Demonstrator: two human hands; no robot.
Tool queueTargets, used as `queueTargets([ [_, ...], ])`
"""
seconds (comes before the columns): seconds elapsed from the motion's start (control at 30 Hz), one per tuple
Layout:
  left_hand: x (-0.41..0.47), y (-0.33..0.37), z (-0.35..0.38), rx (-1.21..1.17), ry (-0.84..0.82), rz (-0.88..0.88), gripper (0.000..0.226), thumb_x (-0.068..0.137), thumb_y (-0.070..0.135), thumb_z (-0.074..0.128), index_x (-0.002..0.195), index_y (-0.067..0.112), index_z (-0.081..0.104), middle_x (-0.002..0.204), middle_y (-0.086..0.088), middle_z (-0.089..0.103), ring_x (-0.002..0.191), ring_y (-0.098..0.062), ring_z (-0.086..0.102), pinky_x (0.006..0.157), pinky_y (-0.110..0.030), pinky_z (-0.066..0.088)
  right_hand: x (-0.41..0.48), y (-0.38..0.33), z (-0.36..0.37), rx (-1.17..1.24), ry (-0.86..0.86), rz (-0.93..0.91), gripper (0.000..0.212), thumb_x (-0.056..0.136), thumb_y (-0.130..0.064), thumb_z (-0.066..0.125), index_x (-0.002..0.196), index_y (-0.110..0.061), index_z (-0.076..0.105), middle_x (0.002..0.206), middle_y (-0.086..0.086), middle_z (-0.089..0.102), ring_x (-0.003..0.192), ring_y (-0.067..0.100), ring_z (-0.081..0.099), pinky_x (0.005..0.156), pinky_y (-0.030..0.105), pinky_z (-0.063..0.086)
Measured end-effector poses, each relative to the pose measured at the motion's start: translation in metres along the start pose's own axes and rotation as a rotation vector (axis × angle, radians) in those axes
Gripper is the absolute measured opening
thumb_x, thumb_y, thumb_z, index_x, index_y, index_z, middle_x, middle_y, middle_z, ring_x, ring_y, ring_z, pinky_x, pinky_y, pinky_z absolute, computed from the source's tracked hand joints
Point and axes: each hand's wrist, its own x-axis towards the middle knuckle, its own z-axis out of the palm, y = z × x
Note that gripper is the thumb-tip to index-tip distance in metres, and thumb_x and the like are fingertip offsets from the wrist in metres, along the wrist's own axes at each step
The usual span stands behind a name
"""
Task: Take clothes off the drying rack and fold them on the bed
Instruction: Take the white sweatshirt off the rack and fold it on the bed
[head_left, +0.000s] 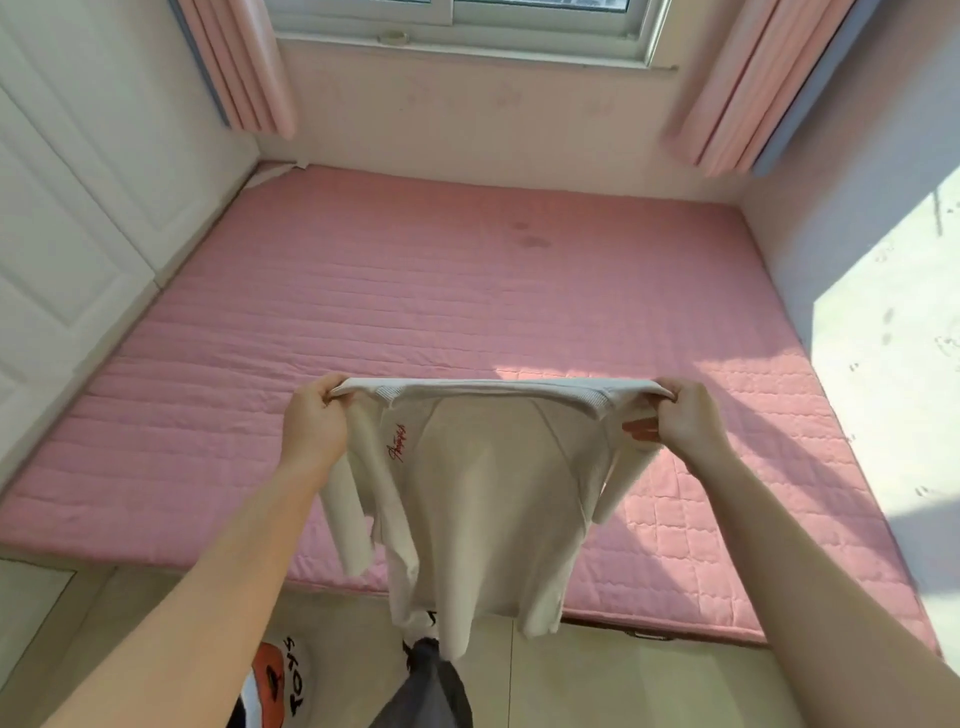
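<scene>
Pink quilted bedding covers the low bed (415, 291) that fills the far end of a small room, under a white-framed window (457, 21) flanked by a pink curtain on the left (244, 67) and another on the right (727, 93). White panelled doors (57, 208) run along the left side, and a bright patch of sunlight (893, 312) falls across the right-hand wall and onto the near right corner of the mattress.

A person standing at the foot of the bed holds a cream long-sleeved top (483, 493) up in the air with both arms stretched forward. The left hand (311, 421) has its fingers curled around one end of the garment's upper edge; the right hand (685, 415) pinches the other end, fingers folded over the fabric. The edge between them is pulled taut and level. The body of the top hangs straight down in front of the bed's near edge, its lower hem over the pale floor (623, 675) and not touching the mattress. One sleeve (345, 514) dangles beside the left wrist, the other (623, 483) below the right hand. Small red script embroidery (397, 443) shows near the upper left of the garment; its wording is too small to read.
</scene>
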Motion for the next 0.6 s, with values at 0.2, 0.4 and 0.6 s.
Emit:
queueTargets([
  [0.2,0.121,0.007,0.033,0.167,0.007,0.108,0.039,0.083,-0.007,0.039,0.093,0.018,0.068,0.080,-0.002,0.065,0.073,-0.019,0.053,0.060,-0.029,0.038,0.099,-0.018,0.046,-0.155,0.161,-0.030,0.032,0.069,-0.004,0.037,0.078,0.002,0.067,0.077,0.023,0.068,0.080,0.038,0.067,0.072,0.050,0.057],
  [0.4,0.258,-0.001,0.091,0.234,-0.016,0.104,0.041,0.089,-0.004,0.038,0.110,0.014,0.069,0.096,-0.001,0.066,0.089,-0.022,0.055,0.072,-0.028,0.036,0.219,-0.031,0.099,-0.252,0.198,0.031,0.021,0.078,-0.003,0.042,0.076,0.006,0.061,0.067,0.014,0.051,0.068,0.020,0.043,0.057,0.033,0.029],
  [0.6,0.375,-0.005,0.166,0.199,-0.075,0.086,0.042,0.098,0.012,0.040,0.135,0.025,0.051,0.127,-0.003,0.061,0.116,-0.025,0.055,0.096,-0.035,0.043,0.346,-0.028,0.143,-0.024,0.245,0.132,0.027,0.083,-0.001,0.039,0.072,-0.020,0.055,0.066,-0.004,0.041,0.074,0.019,0.033,0.054,0.028,0.028],
])
